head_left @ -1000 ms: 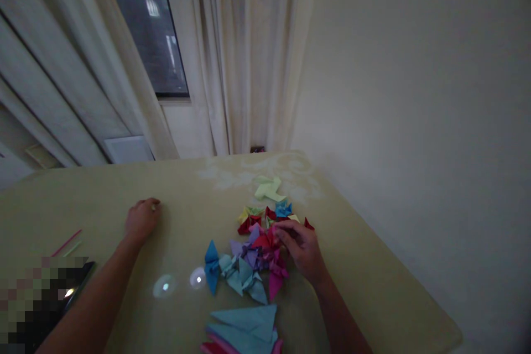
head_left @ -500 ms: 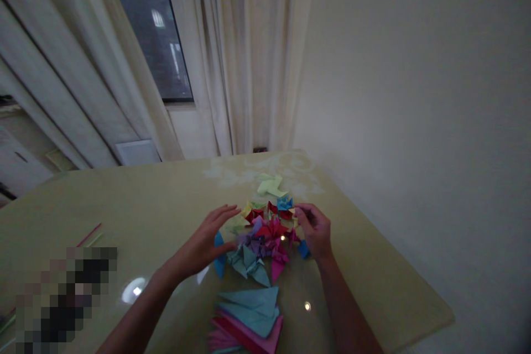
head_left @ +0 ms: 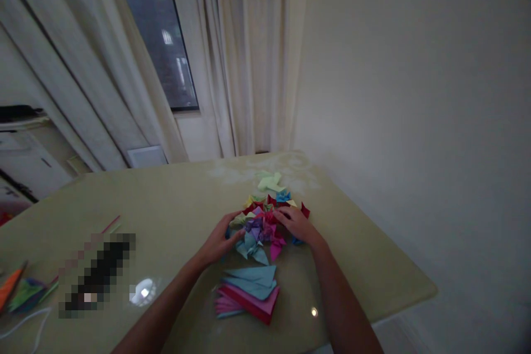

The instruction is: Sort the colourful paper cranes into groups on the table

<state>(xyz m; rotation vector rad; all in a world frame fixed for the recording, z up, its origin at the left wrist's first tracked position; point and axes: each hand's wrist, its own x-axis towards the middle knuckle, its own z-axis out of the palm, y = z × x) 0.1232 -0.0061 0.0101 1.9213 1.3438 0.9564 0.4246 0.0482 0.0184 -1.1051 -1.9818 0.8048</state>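
Observation:
Colourful folded-paper flowers point(head_left: 254, 227) lie bunched on the table in purple, pink, red, blue, yellow and green. My left hand point(head_left: 222, 239) curves around the left side of the bunch, thumb and fingers apart, beside a pale green flower point(head_left: 241, 220) and a light blue one point(head_left: 251, 249). From the right, my right hand point(head_left: 297, 223) reaches over the bunch with its fingers stretched out, their tips at a pink-red flower point(head_left: 269, 218). A dark red folded piece point(head_left: 305, 210) shows just behind that hand. Beyond the bunch lies a pale green folded paper point(head_left: 269, 181).
Nearer me is a stack of folded papers point(head_left: 249, 290), light blue over pink and red. A blurred dark object point(head_left: 99, 274), thin sticks point(head_left: 111, 224), a white cord point(head_left: 29, 318) and coloured pieces point(head_left: 27, 293) lie left. A wall point(head_left: 394, 121) borders the table's right side.
My right hand has moved left from the bunch's right edge onto its top, its fingers no longer pinched. My left hand has come closer around the left side. The view has shifted slightly.

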